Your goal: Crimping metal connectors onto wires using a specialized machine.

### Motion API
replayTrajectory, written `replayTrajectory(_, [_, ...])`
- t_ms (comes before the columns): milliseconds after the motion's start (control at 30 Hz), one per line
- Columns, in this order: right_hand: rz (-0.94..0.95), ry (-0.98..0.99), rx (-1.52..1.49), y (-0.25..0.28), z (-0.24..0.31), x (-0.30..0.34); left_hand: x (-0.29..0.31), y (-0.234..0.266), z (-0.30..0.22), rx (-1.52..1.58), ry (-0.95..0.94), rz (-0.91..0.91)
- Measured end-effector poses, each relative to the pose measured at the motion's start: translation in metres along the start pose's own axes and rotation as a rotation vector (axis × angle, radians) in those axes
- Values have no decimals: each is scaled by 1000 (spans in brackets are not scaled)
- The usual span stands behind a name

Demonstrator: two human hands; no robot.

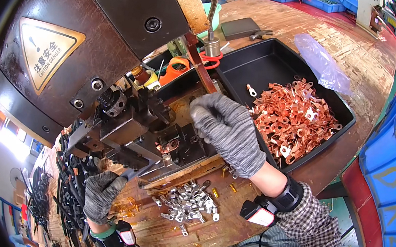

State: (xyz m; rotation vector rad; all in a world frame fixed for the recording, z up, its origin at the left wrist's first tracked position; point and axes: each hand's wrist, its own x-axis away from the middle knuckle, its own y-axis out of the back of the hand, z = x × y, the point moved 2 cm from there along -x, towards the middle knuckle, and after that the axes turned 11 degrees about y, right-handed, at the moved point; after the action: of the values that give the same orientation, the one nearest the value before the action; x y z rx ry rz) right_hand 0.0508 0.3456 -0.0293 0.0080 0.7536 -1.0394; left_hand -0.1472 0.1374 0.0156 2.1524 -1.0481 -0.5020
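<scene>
Lugs of copper colour (291,122) lie heaped in the near right part of a black tray (250,68), on the right side of the tabletop (228,222). One silver lug (251,90) sits apart, at the left of that heap. The right hand (230,133), in a grey knit glove, is between the tray and the dark press (118,12), its fingers bent inward toward the thumb; whether they close on anything, I cannot tell. Just left of it and nearer, a copper-coloured ring piece (172,145) shows in the press's tooling (188,142). The left hand (102,195), gloved alike, has its fingers curled beside a slim grey bar (146,169) at the near left of the press; I cannot tell whether it grips the bar. Between the hands, on the near side, silver lugs (191,203) form a loose pile, with small yellow pieces (125,207) to its left. Black cables (70,192) bunch at the far left of the left hand. Beyond the tooling are orange-handled scissors (175,69); a clear bag (322,62) lies over the tray's far right edge.
</scene>
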Motion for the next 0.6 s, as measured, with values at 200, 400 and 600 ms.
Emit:
replayTrajectory(200, [-75,-51,-47,9,7,0,0,-1,-5,-1,21,14])
replayTrajectory(400, [-108,-49,-95,11,10,2,3,1,-4,-6,-11,-16])
replayTrajectory(600, [-171,-5,-80,18,25,6,19,-2,-10,-55,-94,-13])
